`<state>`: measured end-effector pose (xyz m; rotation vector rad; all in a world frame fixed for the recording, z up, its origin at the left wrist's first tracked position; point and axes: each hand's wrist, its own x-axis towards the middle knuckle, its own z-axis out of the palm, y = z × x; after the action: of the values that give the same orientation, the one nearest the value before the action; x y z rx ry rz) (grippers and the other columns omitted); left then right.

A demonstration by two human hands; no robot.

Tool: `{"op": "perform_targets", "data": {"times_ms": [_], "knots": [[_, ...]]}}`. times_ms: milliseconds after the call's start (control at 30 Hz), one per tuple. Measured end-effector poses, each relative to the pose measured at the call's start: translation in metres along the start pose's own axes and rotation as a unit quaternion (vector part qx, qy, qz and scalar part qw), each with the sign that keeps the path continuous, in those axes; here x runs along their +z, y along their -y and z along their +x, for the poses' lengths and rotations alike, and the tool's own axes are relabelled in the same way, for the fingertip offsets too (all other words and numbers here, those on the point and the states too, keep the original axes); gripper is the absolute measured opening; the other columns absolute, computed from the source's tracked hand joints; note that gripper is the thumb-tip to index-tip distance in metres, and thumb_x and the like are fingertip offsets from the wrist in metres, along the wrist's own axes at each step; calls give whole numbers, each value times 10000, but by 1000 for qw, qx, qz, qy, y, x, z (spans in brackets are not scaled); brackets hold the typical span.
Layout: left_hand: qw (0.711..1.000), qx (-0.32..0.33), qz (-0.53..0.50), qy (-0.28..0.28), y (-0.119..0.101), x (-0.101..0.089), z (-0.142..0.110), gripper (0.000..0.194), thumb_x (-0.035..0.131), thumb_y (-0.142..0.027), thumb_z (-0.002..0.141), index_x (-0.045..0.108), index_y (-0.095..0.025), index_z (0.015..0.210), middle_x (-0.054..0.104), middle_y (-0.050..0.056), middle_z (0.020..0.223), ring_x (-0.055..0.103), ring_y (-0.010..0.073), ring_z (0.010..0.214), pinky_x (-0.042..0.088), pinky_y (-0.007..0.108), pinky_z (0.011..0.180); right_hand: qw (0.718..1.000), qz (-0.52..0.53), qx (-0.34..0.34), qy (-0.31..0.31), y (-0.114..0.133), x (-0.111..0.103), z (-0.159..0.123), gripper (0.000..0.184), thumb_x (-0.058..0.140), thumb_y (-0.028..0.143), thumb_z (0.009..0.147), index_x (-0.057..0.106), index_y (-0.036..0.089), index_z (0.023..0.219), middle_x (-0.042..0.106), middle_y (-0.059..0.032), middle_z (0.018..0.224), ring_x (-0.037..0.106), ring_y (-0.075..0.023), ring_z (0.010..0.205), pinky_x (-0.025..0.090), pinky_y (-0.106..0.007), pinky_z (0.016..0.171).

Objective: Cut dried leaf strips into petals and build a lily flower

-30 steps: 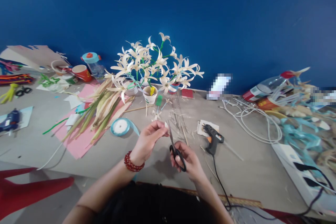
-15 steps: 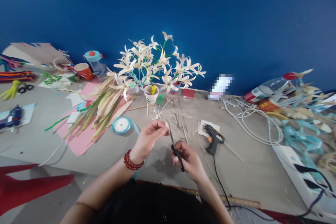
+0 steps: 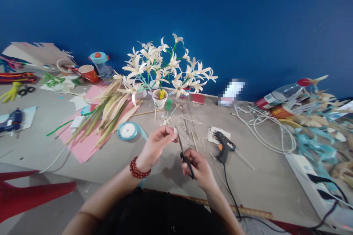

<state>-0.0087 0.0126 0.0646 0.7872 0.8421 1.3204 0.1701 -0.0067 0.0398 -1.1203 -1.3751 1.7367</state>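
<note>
My right hand [image 3: 197, 165] grips a pair of black-handled scissors [image 3: 187, 162], their blades pointing up and away from me. Fingers pinched together, my left hand [image 3: 158, 142] holds a small pale petal-like piece [image 3: 175, 131] right beside the blade tips. Most of that piece is hidden by the fingers. Behind the hands, cream-coloured handmade flowers [image 3: 173, 62] on green and light blue stems stand in paper cups, one a white paper cup [image 3: 159, 102]. A roll of light blue ribbon [image 3: 127, 131] lies left of my left hand.
On the right are a black glue gun [image 3: 225, 146] with its cord, a coiled white cable [image 3: 264, 128], a power strip [image 3: 306, 176] and a plastic bottle [image 3: 284, 93]. Dried husks [image 3: 110, 112] rest on pink paper [image 3: 82, 148] at left. A blue glue gun [image 3: 14, 120] lies far left.
Both hands keep almost the same pose, with the scissors still at the pale piece. The view has shifted very slightly.
</note>
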Motion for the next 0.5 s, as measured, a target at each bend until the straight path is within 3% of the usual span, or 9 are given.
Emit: {"op": "perform_targets", "data": {"times_ms": [233, 500], "knots": [[1000, -1, 3, 3, 1, -1, 0, 108, 685, -214, 834, 611, -145, 794, 630, 6, 765, 569, 107, 747, 439, 229, 754, 1000, 2, 7, 9, -2, -1, 0, 455, 692, 610, 740, 480, 208, 711, 522, 58, 484, 378, -67, 382, 276, -184, 374], [1000, 10, 19, 10, 1, -1, -1, 104, 682, -223, 836, 616, -148, 806, 630, 9, 772, 572, 113, 753, 437, 237, 759, 1000, 11, -9, 26, 0, -3, -2, 456, 701, 607, 737, 487, 204, 744, 556, 40, 550, 421, -75, 432, 293, -196, 410]]}}
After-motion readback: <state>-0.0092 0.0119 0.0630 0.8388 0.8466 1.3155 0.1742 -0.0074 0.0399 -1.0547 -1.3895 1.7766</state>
